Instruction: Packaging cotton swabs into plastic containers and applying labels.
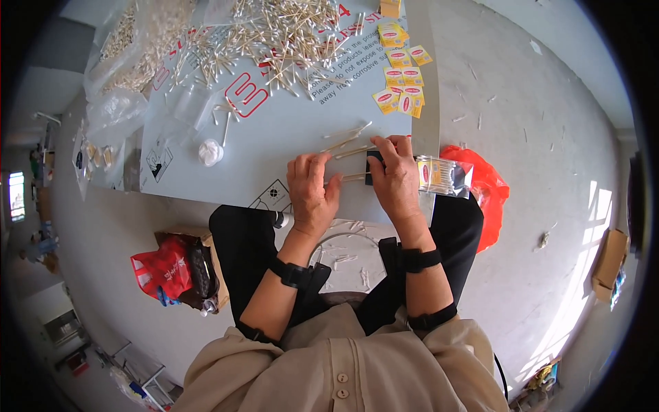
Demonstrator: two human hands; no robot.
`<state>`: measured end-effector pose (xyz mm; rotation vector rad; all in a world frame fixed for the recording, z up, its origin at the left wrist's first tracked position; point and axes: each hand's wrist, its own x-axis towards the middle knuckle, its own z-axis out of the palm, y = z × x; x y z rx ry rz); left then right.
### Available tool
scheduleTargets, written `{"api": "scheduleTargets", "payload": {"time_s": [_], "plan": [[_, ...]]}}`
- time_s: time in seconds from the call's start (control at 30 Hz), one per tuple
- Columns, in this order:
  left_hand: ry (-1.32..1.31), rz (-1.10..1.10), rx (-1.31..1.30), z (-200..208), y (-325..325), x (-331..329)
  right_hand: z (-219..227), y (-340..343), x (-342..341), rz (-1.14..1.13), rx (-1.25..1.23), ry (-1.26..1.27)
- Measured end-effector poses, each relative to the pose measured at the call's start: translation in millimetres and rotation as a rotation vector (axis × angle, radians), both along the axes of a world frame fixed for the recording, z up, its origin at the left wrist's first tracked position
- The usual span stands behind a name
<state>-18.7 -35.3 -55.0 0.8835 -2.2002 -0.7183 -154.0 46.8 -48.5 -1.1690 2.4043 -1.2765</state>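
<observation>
Clear plastic bag (161, 31): upper left, filled with cotton swabs
White round piece (210, 153): on the grey printed sheet (268, 141)
Swab heap (288, 48): loose, far side
Left hand (312, 196): fingers curled, thumb apart, at the loose swabs' left ends; grip cannot be told
Loose swabs (353, 152): a few, between the hands
Black block (371, 156): partly under the right hand (397, 175), fingers bent; grip cannot be told
Yellow printed cards (401, 75): overlapping, near right edge
Clear swab packet (447, 177): just beside right hand
Red plastic bag (495, 213): far right
</observation>
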Motion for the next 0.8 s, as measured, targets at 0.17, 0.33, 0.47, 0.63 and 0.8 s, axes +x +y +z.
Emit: {"api": "scheduleTargets", "payload": {"time_s": [0.17, 0.33, 0.47, 0.63, 0.8], "plan": [[-0.131, 0.009, -0.095, -6, -10, -4, -1, -4, 5, 0.041, 0.061, 0.113], [-0.114, -0.033, -0.115, -7, -6, 1, -8, 4, 16, 0.068, -0.031, 0.165], [-0.053, 0.008, -0.075, -3, -17, -8, -12, 3, 17, 0.035, -0.085, 0.185], [-0.125, -0.021, -0.107, 4, -31, -25, -13, 4, 18, 0.026, -0.116, 0.201], [-0.166, -0.046, -0.127, -3, -30, -25, -13, 5, 18, 0.030, -0.123, 0.183]]}}
